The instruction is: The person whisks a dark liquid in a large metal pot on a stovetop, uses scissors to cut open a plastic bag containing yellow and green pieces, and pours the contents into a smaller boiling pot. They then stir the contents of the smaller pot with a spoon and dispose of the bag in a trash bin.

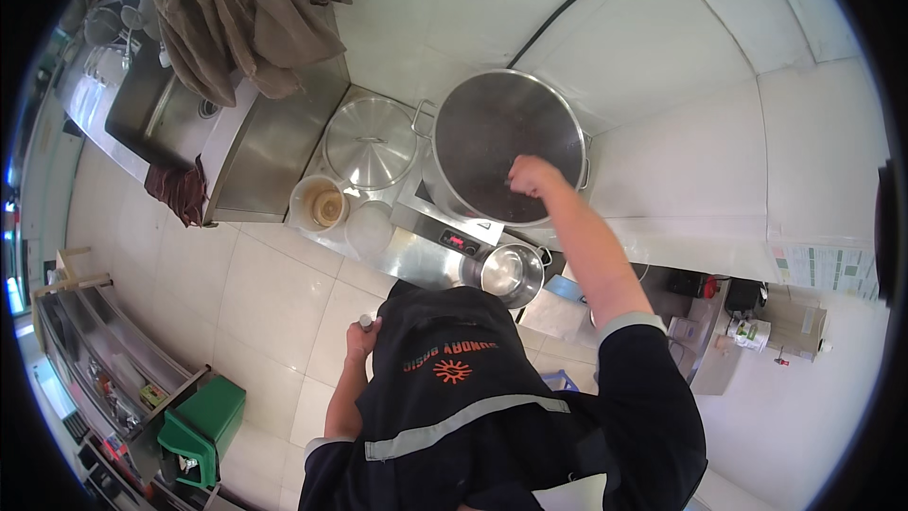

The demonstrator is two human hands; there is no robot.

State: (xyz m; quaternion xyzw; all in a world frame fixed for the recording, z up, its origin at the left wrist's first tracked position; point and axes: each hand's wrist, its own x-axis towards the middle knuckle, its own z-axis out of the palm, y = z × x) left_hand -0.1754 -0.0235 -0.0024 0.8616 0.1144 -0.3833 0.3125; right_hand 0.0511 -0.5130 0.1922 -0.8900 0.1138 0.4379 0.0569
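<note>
A tall stainless steel stockpot [454, 191] with dark contents stands on an induction cooker [418, 223] with a lit red display. Over its mouth, my right hand [533, 176] is closed around a small grey object [508, 183], mostly hidden by the fingers. Whether this object reaches into the dark contents cannot be made out. Down by the left side of my apron [454, 326], my left hand [363, 337] grips a short cylinder with a greyish end [366, 323]; the rest of it is hidden.
Left of the stockpot lie a steel lid [372, 145], a plastic jug [319, 206] with brownish liquid and a translucent round lid [369, 228]. A small steel pot [512, 273] sits close before me. Further left are a sink [170, 99], hanging brown cloths [248, 21] and a green bin [206, 419].
</note>
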